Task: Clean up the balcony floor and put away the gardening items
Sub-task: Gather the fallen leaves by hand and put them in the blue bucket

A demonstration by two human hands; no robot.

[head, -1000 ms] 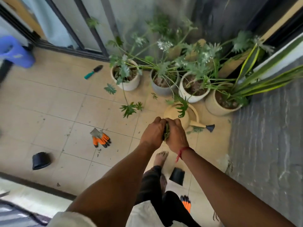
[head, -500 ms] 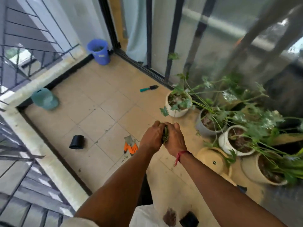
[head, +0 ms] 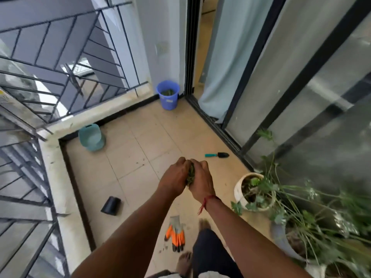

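A clump of green leaf scraps is pressed between my left hand and my right hand, both held out at chest height over the tiled floor. A blue bin with some green scraps inside stands in the far corner by the door frame. On the floor lie a teal-handled trowel, an orange and grey glove near my foot, and a small black pot on its side.
A teal watering can sits by the parapet at the left. Metal railings line the left side. Potted plants, the nearest in a cream pot, crowd the right beside the glass doors. Specks of soil dot the tiles.
The view has swung left and up from the plant pots to the balcony's far corner, so the blue bin now lies ahead. Both hands stay clasped on the leaf scraps.
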